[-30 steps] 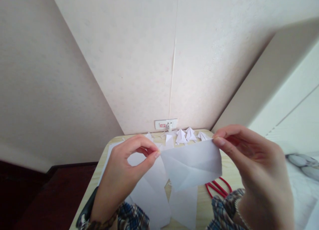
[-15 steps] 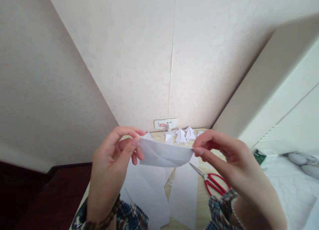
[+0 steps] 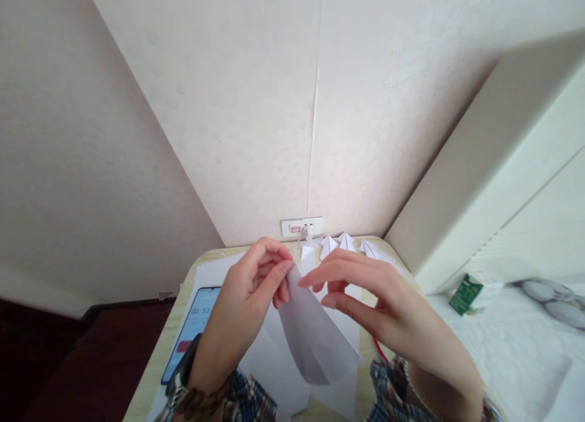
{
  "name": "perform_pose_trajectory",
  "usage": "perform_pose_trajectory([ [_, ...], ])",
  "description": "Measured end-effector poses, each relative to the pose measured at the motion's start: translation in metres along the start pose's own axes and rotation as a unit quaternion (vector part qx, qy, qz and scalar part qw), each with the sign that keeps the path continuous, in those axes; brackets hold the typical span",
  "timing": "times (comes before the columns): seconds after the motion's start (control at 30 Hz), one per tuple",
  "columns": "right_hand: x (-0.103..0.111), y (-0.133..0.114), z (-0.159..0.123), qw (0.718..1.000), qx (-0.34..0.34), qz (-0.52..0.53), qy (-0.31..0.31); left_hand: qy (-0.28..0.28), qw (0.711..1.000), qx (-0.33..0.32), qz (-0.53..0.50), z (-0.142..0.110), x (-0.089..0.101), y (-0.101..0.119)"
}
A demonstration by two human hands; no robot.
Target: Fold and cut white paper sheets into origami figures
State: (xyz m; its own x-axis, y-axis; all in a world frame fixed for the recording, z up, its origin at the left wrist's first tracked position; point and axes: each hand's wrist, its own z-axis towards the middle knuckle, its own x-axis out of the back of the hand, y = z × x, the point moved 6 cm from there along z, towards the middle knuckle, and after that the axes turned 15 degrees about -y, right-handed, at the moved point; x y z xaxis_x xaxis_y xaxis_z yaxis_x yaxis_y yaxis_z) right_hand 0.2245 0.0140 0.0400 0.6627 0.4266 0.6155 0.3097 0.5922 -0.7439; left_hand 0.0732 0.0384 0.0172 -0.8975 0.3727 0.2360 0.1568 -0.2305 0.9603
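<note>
A creased piece of white paper (image 3: 315,339) hangs at a slant from my left hand (image 3: 256,282), whose thumb and index finger pinch its upper corner. Close beside the paper's upper edge is my right hand (image 3: 375,288); its thumb and fingers are apart, and nothing shows between them. Below both hands, larger white sheets (image 3: 265,373) lie on the pale wooden table. Folded white paper figures (image 3: 346,242) stand along the back of the table, partly behind my right hand.
A phone (image 3: 194,330) showing a timer lies left of my left wrist. Red scissors (image 3: 380,350) are mostly hidden under my right forearm. A wall socket (image 3: 301,227) with a plug sits behind the table (image 3: 155,373). A green box (image 3: 466,294) rests on the white bedding at right.
My right hand has let go of the paper's right corner and moved left towards my left hand. The paper, earlier stretched level between both hands, now hangs down from the left one.
</note>
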Motion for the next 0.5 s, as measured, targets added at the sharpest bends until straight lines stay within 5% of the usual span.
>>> perform_pose_trajectory([
  [0.3, 0.002, 0.005, 0.003, 1.0, 0.0, -0.016, 0.012, -0.03, 0.999, 0.014, 0.015, 0.0, -0.013, -0.005],
  [0.5, 0.011, 0.012, 0.002, 0.991, -0.051, -0.055, 0.113, 0.012, 0.995, -0.021, 0.094, -0.011, -0.003, 0.011],
])
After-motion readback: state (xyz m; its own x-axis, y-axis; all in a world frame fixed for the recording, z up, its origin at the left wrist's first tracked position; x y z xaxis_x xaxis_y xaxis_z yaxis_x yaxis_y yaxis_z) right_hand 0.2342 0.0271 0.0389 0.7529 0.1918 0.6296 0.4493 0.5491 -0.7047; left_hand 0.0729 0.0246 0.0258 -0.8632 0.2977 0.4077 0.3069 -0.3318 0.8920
